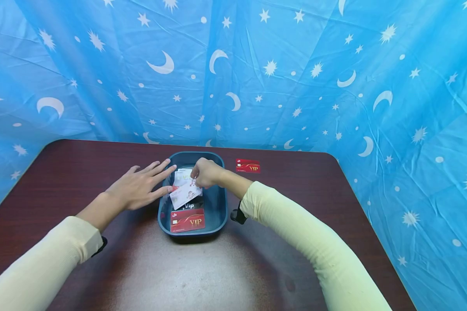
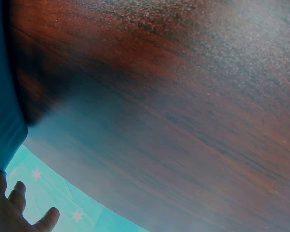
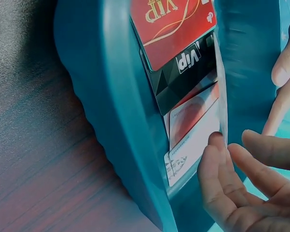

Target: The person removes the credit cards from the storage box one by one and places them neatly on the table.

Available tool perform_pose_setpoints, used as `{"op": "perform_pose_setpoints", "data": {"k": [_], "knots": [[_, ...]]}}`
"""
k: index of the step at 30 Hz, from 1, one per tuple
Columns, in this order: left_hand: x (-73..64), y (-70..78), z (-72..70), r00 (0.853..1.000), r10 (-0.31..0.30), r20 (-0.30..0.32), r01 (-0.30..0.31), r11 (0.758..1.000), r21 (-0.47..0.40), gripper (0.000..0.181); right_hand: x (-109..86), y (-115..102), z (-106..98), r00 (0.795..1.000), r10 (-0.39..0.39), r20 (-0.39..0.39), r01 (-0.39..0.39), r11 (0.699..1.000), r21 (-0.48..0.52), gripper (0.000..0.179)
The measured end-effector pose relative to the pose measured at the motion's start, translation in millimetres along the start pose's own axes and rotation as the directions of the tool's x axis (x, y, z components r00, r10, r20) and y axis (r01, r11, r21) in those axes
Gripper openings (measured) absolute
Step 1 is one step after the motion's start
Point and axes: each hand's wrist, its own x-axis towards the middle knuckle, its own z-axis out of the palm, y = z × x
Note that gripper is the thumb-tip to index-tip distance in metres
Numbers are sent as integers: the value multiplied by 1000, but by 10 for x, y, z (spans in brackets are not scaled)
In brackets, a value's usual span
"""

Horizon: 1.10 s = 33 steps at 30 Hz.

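Observation:
A dark blue plastic bin (image 1: 217,211) holds several cards. Inside it, my right hand (image 1: 209,173) pinches a white printed card (image 1: 183,195) by its upper right end, lifted at a tilt over the others. From the right wrist, that card appears nearly edge-on beside the fingers (image 3: 213,166). My left hand (image 1: 139,186) lies with spread, straight fingers at the bin's left rim, its fingertips near the held card. Below that card are a black Vip card (image 3: 182,72) and a red VIP card (image 1: 187,221). Whitish cards (image 3: 190,140) lie farther back, partly covered.
Another red VIP card (image 1: 247,166) lies on the dark wooden table (image 1: 288,242), right of the bin. A blue curtain (image 1: 249,86) with moons and stars hangs behind the table and along its right side.

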Motion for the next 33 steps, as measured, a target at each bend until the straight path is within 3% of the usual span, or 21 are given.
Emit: {"op": "perform_pose_setpoints", "data": {"k": [21,33], "knots": [[5,-1,8,1000,4,3,-4,1000,-7,71,18,33,69,994,-53,-96,55,998,17,32],[4,11,-2,1000,-3,-2,3,1000,8,71,15,75,-128,985,-62,-158,62,998,-8,33]]}}
